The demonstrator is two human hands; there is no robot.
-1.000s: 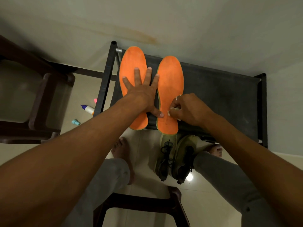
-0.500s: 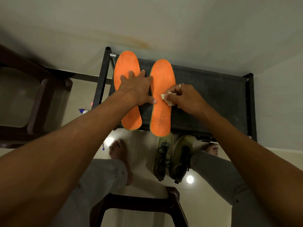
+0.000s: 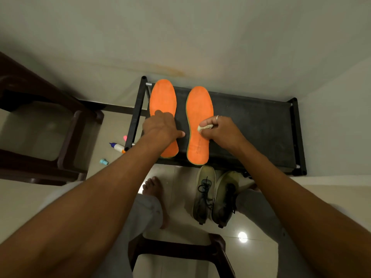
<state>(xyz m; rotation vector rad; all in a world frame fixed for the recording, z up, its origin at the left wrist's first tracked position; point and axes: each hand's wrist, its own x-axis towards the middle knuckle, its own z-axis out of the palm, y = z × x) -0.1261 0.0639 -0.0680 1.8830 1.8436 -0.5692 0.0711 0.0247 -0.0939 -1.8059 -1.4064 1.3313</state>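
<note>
On the floor off the bench's left end stands a dark brown chair point(image 3: 66, 137). Between it and the bench lie a teal cap point(image 3: 104, 161), a white bottle point(image 3: 117, 147) with a blue tip and a pink thing point(image 3: 124, 138) too small to make out. The black bench point(image 3: 261, 127) stands against the wall. Two orange insoles lie side by side on its left half, apart from each other, with toes toward the back edge and heels at the front edge. The left hand point(image 3: 160, 127) rests on the middle of the left insole point(image 3: 162, 95), near the bench's left end, with its thumb pointing right over the gap. Its fingers are hidden beyond the knuckles, so I cannot tell whether they lie flat or curl. The right insole point(image 3: 198, 105) has a greenish rim. The right hand point(image 3: 220, 130), with a ring point(image 3: 217, 117) on one finger, pinches a small pale wad point(image 3: 203, 127) between thumb and curled fingers — holding it against that insole's right side, about midway along. Below the bench's front edge a pair of olive laced shoes point(image 3: 204, 189) stands on the floor.
</note>
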